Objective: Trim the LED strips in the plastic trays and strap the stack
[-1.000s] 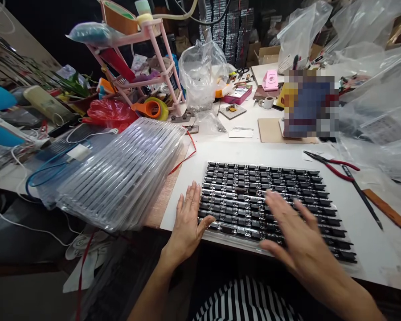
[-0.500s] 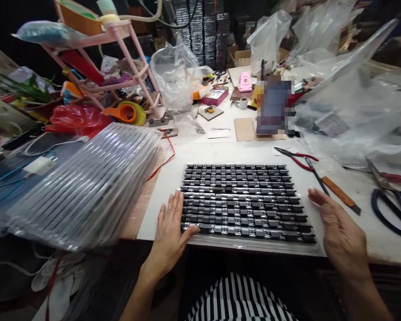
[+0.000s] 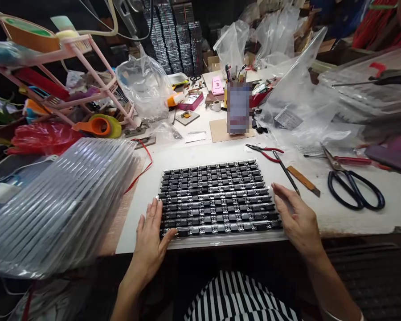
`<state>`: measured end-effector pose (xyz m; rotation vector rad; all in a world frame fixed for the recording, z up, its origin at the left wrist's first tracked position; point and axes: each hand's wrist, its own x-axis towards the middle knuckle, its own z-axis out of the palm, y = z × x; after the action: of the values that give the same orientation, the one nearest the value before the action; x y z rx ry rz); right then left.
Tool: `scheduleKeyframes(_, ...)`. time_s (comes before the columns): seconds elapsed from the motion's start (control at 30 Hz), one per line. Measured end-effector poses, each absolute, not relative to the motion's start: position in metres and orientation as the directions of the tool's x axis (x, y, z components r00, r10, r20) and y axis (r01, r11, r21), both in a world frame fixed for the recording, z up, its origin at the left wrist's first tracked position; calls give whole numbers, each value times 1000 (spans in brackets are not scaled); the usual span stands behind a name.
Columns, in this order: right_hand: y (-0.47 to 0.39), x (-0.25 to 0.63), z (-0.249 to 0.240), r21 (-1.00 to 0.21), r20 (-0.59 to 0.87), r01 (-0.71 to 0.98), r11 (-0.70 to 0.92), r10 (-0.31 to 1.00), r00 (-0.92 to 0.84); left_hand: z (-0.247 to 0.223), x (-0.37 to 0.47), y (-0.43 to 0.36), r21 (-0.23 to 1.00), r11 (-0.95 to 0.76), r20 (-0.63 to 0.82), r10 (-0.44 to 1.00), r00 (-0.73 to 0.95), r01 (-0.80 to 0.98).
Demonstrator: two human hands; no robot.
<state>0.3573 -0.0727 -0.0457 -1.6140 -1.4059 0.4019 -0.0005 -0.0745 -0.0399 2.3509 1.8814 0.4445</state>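
The left hand has spread fingers, its thumb on the near corner of a clear plastic tray; the right hand curls loosely at the other end, maybe touching. The tray lies on the white sheet, its rows of black electronic parts looking full, but I can't tell if any are missing; its long side runs left to right

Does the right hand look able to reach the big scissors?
Probably yes: the big scissors lie right of the right hand, with nothing visible blocking the way across the tabletop.
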Motion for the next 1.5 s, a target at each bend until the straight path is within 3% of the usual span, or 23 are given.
scheduleKeyframes(0.3, -82, 355, -44, -667, 405, 732, 137, 892, 202, -34, -7, -83, 441, -119, 159, 986, 53, 890)
scheduleKeyframes(0.43, -106, 361, -44, -547, 446, 804, 232, 894, 46, -34, -18, -94, 389, -164, 154, 982, 111, 907)
scheduleKeyframes(0.6, -134, 374, -49, -365, 367, 845, 392, 894, -256, -43, -27, -110, 310, -276, 178, 957, 230, 910)
scheduleKeyframes(0.7, -138, 375, -54, -287, 386, 857, 427, 871, -304, -44, -24, -117, 381, -181, 173, 977, 123, 907)
scheduleKeyframes(0.8, -135, 374, -55, -360, 482, 837, 411, 851, -210, -36, -14, -121, 559, -9, 114, 991, -66, 829)
scheduleKeyframes(0.93, -128, 374, -51, -454, 539, 795, 402, 834, -113, -22, -4, -119, 730, 55, 106, 975, -193, 682)
scheduleKeyframes(1.2, -125, 372, -51, -476, 574, 775, 416, 815, -85, -26, -7, -115, 761, 73, 103, 968, -231, 645)
scheduleKeyframes(1.5, -128, 372, -56, -514, 505, 796, 319, 863, -20, -38, -10, -113, 753, 32, 123, 974, -188, 657)
